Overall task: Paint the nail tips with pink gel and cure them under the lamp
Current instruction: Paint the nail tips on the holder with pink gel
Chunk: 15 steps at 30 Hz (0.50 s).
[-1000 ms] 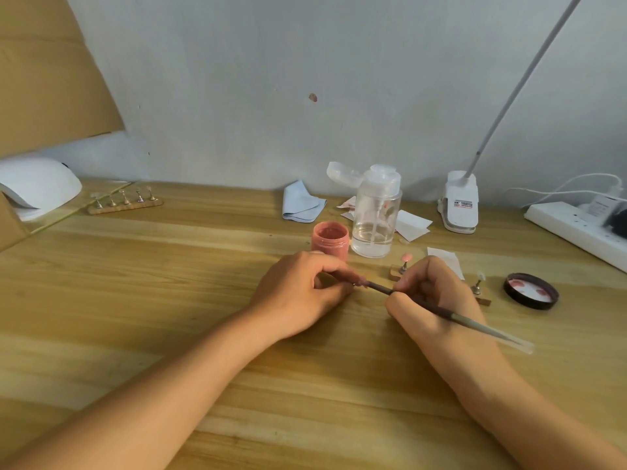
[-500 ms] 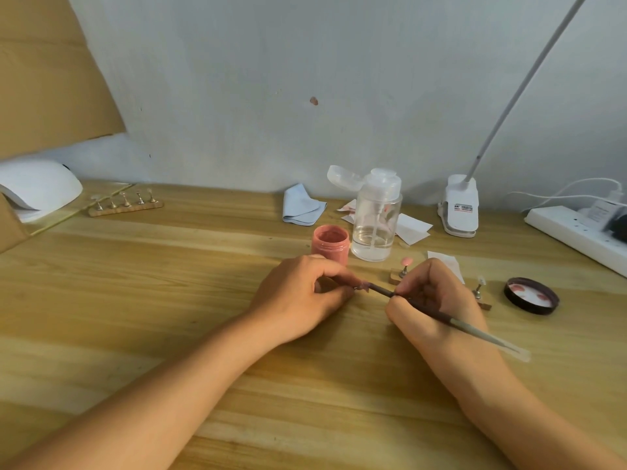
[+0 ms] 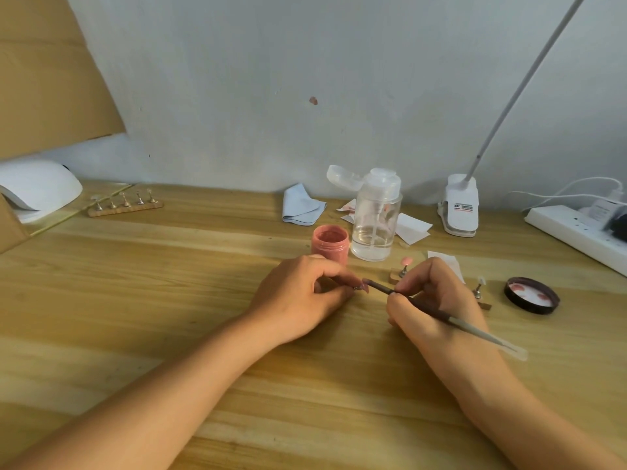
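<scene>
My left hand [image 3: 302, 296] pinches a small nail tip holder whose pink nail tip [image 3: 363, 285] sticks out to the right. My right hand [image 3: 431, 296] grips a thin brush [image 3: 451, 318], and the brush's dark tip touches that nail tip. An open pink gel jar [image 3: 330, 244] stands just behind my left hand. A wooden stand [image 3: 393, 276] behind my right hand carries a pink painted tip [image 3: 405, 261] and a clear tip [image 3: 480, 281]. The white curing lamp [image 3: 37, 186] sits at the far left.
A clear pump bottle [image 3: 375, 218] stands next to the jar. The jar's black lid [image 3: 531, 295] lies at right. A second wooden stand [image 3: 125, 206] with several holders, a blue cloth [image 3: 302, 205], paper wipes [image 3: 412, 228], a clip lamp [image 3: 461, 208] and a power strip [image 3: 576, 232] line the back.
Both hands have stayed in place. The brush tip has shifted slightly along the nail tip held in my left hand.
</scene>
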### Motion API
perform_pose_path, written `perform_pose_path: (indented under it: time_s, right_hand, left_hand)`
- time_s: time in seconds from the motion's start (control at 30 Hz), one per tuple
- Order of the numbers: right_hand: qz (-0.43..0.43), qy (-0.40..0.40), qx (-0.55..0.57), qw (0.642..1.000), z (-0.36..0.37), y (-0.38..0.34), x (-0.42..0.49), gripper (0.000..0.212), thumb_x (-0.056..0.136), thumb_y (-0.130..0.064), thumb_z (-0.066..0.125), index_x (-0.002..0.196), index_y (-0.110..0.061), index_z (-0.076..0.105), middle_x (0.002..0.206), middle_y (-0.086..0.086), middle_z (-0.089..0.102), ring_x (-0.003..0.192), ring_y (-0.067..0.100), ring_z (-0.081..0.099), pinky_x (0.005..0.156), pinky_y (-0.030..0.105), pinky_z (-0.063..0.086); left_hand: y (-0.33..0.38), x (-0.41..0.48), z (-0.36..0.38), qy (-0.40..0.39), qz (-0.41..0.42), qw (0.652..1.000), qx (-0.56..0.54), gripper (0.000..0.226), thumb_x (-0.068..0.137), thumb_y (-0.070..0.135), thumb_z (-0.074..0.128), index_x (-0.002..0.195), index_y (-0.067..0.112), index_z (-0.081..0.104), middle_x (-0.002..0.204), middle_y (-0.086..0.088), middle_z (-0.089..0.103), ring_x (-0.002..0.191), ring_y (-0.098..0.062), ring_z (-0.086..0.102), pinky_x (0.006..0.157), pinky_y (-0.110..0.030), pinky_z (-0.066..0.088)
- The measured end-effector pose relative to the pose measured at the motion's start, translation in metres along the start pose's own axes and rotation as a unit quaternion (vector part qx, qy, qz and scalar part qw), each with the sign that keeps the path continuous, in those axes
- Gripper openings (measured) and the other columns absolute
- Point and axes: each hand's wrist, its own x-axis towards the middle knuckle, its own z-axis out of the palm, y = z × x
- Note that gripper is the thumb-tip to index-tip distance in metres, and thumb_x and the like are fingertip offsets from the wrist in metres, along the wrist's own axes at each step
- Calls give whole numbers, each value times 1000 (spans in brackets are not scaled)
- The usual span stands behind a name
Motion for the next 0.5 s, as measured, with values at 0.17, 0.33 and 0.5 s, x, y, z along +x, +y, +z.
perform_pose_path:
  time_s: [0.17,0.33,0.5]
  right_hand:
    - [13,3,-1,1000,-1,-2,0,16,80,-1,66,79,-13,54,78,6,62,76,39,63,67,39,48]
    - [26,22,13,999,0,-3,-1,15,80,-3,63,80,-14,54,80,6,63,77,40,62,64,37,45]
    - [20,7,-7,1000,0,-4,-1,14,81,-2,65,80,-12,56,79,8,61,77,41,61,70,48,49]
  left_hand:
    - [0,0,1,2,-5,1000,-8,13,87,34,72,90,46,75,76,29,57,54,-4,43,54,-22,27]
    - [0,0,0,0,-6,1000,-8,15,88,32,71,90,46,75,77,28,58,54,-2,43,54,-22,27]
    - [1,0,0,1,-6,1000,-6,16,87,33,72,84,49,73,76,28,58,55,-4,43,54,-24,28]
